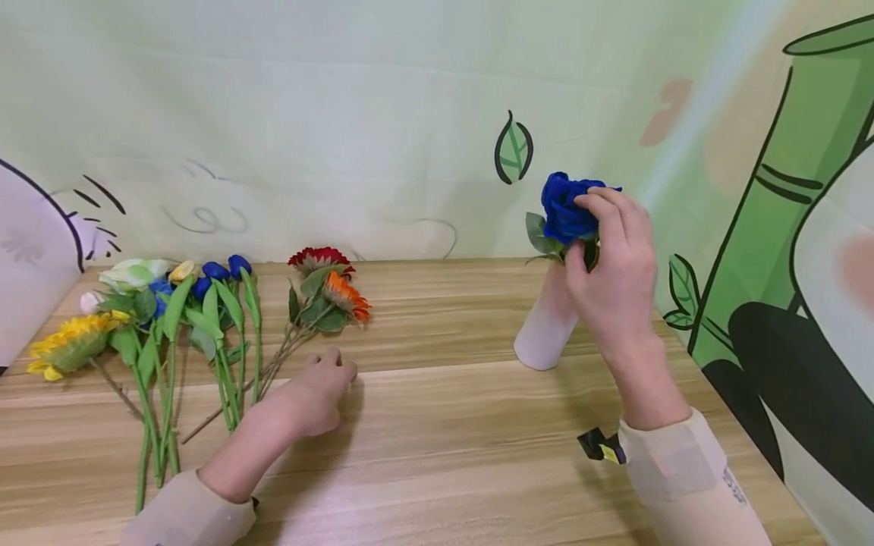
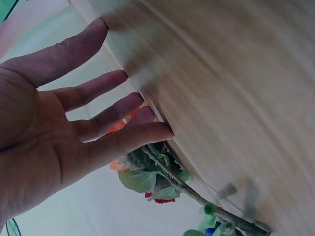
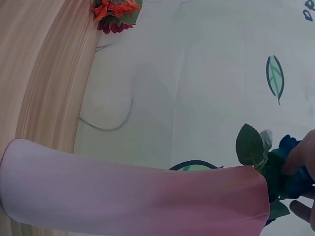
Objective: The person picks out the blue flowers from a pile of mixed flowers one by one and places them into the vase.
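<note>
A blue artificial rose (image 1: pixel 563 208) with green leaves stands in the mouth of a tall white-to-pink vase (image 1: pixel 542 330). My right hand (image 1: pixel 617 273) holds the bloom from the right, fingers on top and thumb below; only its fingertips show in the right wrist view, beside the vase (image 3: pixel 133 189) rim. My left hand (image 1: pixel 307 398) rests on the table with its fingertips down and holds nothing. In the left wrist view its fingers (image 2: pixel 110 140) are loosely spread. Nearest to it lie a red flower (image 1: pixel 324 259) and an orange flower (image 1: pixel 348 296) on brown stems.
At the left of the wooden table (image 1: pixel 437 455) lies a pile of artificial flowers: a yellow sunflower (image 1: pixel 71 345), a white-green bloom (image 1: pixel 133 274), blue tulips (image 1: pixel 239 265) and others. A patterned cloth backdrop (image 1: pixel 382 136) hangs behind the table and along its right side.
</note>
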`<move>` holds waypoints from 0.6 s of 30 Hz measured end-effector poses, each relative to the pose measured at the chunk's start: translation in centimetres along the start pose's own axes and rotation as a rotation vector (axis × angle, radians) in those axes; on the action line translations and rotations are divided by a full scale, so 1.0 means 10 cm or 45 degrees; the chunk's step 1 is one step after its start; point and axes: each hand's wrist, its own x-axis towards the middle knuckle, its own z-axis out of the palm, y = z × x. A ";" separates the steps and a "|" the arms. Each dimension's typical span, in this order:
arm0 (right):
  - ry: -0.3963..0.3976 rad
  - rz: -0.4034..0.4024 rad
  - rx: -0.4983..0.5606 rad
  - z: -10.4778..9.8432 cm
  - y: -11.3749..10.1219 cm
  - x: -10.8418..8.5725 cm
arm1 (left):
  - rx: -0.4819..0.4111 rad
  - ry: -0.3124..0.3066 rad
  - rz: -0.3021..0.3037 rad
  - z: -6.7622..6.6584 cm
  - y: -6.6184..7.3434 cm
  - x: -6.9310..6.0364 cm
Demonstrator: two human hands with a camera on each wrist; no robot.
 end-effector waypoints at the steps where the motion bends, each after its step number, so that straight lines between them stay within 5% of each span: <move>1: -0.015 0.005 -0.005 0.00 0.00 -0.01 | -0.001 -0.001 0.000 0.00 0.00 0.00; 10: -0.109 -0.033 -0.061 0.03 0.01 -0.07 | 0.001 0.011 0.005 0.01 -0.01 -0.01; 18: -0.065 0.031 -0.110 0.03 -0.02 -0.09 | -0.002 0.001 0.000 0.02 -0.01 0.01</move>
